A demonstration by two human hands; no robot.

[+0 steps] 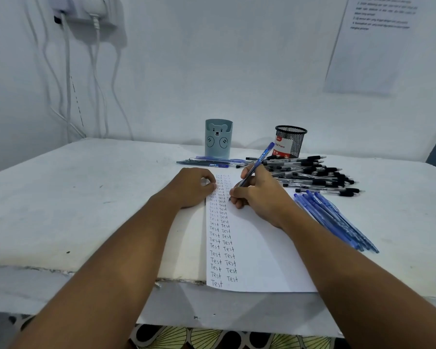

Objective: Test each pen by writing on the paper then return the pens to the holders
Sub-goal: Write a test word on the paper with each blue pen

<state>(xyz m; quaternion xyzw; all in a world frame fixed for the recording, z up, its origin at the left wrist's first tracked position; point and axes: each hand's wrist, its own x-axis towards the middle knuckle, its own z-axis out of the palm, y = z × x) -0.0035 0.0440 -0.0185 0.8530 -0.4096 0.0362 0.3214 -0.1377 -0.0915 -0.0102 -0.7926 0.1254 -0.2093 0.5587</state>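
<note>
A white sheet of paper lies on the table, with two columns of the word "Test" down its left side. My right hand grips a blue pen whose tip touches the paper near the top of the second column. My left hand rests loosely curled on the paper's left edge and holds nothing. Two holders stand at the back: a pale blue bear holder and a black mesh holder.
A heap of black-capped pens lies right of the paper, and several blue pens lie nearer to me. A few more pens lie before the bear holder. White cables hang on the left wall. The table's front edge is chipped.
</note>
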